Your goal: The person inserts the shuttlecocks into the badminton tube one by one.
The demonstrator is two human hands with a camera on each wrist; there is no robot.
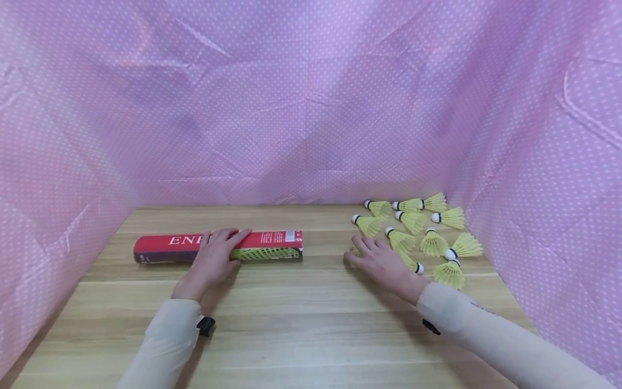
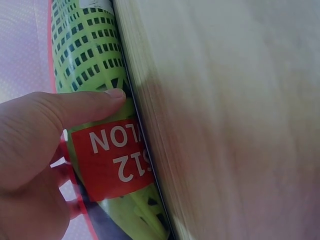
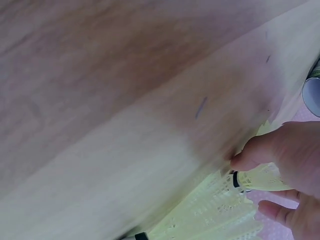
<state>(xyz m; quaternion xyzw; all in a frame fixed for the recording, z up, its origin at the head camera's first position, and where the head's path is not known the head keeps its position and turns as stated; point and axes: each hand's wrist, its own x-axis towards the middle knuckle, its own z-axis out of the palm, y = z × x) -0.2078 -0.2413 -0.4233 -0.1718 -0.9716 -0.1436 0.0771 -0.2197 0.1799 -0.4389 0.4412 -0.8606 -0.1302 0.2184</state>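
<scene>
A red and dark shuttlecock tube (image 1: 267, 239) with a clear, yellow-green panel lies on its side at the left of the table. My left hand (image 1: 216, 259) grips it from above, the thumb (image 2: 95, 105) across the panel beside the red label. Over at the right, my right hand (image 1: 381, 265) is low at the left edge of a group of yellow shuttlecocks (image 1: 408, 220). Its thumb and fingers curl round one shuttlecock, mostly hidden by the hand; a bit of yellow skirt (image 3: 263, 128) shows past the thumb. Another shuttlecock (image 3: 210, 210) lies close under the palm.
Several shuttlecocks with white heads and black bands, among them one at the front (image 1: 449, 274), lie scattered by the right wall. Pink dotted cloth (image 1: 306, 108) encloses the wooden table (image 1: 291, 324) at the back and both sides. The tube's round end (image 3: 312, 95) faces right.
</scene>
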